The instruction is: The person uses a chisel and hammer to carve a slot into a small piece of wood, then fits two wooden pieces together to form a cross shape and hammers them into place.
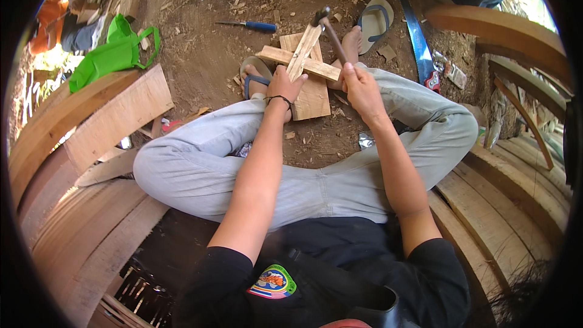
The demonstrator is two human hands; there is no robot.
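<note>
I sit with knees apart, and two wooden strips lie crossed between my feet. My left hand (285, 88) is closed on the near end of the upright strip (305, 50). Under it runs the crosswise strip (325, 71). Both rest over a flat wooden board (313, 98) on the ground. In my right hand (363, 92) is the handle of a hammer (333, 41), gripped near its lower end. The hammer's dark head is at the far end of the upright strip; whether it touches the wood I cannot tell. No nail can be made out.
A blue-handled screwdriver (260, 26) lies on dirt strewn with wood chips. To the right are a loose sandal (376, 22) and a handsaw (416, 39). A green bag (109, 58) sits on curved timbers (73, 106) at left. More planks (486, 206) flank my right. Other people show at the far edges.
</note>
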